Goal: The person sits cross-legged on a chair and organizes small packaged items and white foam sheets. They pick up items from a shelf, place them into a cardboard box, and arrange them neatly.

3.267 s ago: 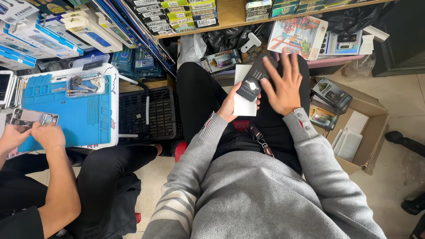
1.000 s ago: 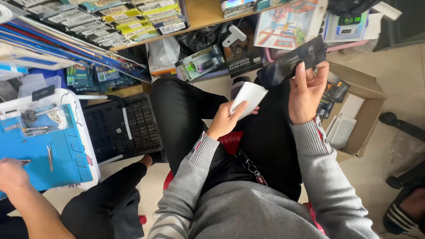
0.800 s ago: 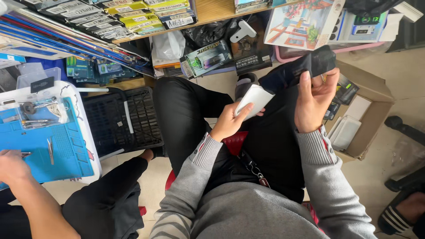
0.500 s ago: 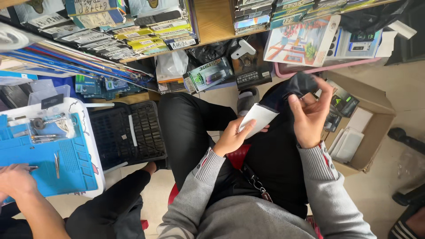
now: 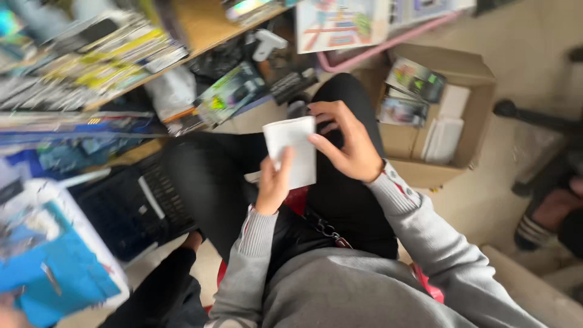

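The white packet is held upright over the lap, its long axis running roughly 12 to 6 o'clock, flat face toward the camera. The left hand grips its lower edge from 7 o'clock, thumb across the front. The right hand closes on its upper right corner from 3 o'clock. A cardboard box sits at 2 o'clock, well apart.

White card at frame centre; grey sweater sleeves with red-marked cuffs; black trousers; brown cardboard box at upper right; blue mat at lower left; black plastic crate beside it.
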